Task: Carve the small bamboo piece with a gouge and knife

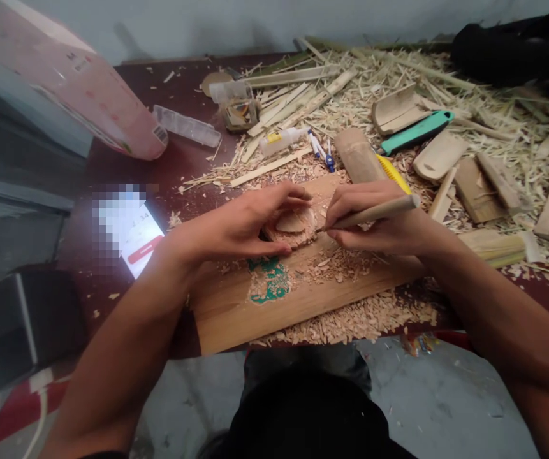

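Head view. Left hand, centre of frame, is closed around a small round carving, fingers curled over its top edge and thumb along its lower side, pinning it to the board. Right hand, just right of centre, grips a wooden-handled tool; the handle slants up to the right and the tip touches the carving's right edge. The carving's face is pale and dished, and part of it is hidden by the left fingers.

The board lies at a slant at lower centre on a dark red table, and carries a green mark below the left hand. Chips cover the board's right half and its lower edge.

Upper right of frame: a heap of bamboo strips, several split bamboo pieces, a teal knife and a bamboo tube just above the right hand. A glue bottle and compasses lie at upper centre.

Left of centre: a lit phone, its screen blurred. Upper left: a pink pack.
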A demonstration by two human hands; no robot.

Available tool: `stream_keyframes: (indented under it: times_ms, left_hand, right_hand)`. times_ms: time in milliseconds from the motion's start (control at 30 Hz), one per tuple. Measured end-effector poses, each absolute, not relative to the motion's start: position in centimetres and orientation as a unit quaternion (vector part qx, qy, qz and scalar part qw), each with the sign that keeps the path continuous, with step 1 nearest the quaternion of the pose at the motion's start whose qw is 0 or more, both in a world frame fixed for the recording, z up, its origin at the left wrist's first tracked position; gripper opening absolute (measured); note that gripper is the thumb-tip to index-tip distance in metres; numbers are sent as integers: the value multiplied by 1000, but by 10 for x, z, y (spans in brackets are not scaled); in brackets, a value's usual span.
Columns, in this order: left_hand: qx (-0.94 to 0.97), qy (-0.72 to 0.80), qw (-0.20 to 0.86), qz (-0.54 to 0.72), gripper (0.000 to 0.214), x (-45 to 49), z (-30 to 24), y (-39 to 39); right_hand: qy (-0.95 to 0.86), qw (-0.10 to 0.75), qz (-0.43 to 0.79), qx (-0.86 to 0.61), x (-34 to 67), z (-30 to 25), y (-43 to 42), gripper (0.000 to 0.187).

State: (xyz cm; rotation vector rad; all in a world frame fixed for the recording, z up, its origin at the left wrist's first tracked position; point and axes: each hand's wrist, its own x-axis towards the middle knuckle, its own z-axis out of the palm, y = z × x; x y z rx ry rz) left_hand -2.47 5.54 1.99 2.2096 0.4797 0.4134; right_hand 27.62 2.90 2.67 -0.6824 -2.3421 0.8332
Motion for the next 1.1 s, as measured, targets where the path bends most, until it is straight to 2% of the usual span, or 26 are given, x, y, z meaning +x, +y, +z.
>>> stream_keyframes:
  times_ms: [133,333,533,700,900,1000,1100]
  left_hand:
    - [865,215,431,137,61,-24,23,54]
    - [858,236,436,134,54,-20,26,53]
    - [868,232,416,139,52,-22,25,53]
    - [883,236,380,139,58,-23,23,51]
    - [920,206,298,151,70,-26,24,51]
    - [934,227,222,165,86,-32,28,52]
    - [929,237,227,173,92,-35,29,53]
  right_hand:
    - [-882,282,298,-231,276,26,28,13]
    - [-891,240,321,-211,277,26,36,13]
    - [-870,248,336,-260,273,31,32,12]
    - [-855,278,226,-376,272,32,25,22]
    - [-885,158,75,-432,281,30,30,32]
    - [-886,154,41,-435,283,32,32,33]
    - [-899,173,42,-400,281,29,29,32]
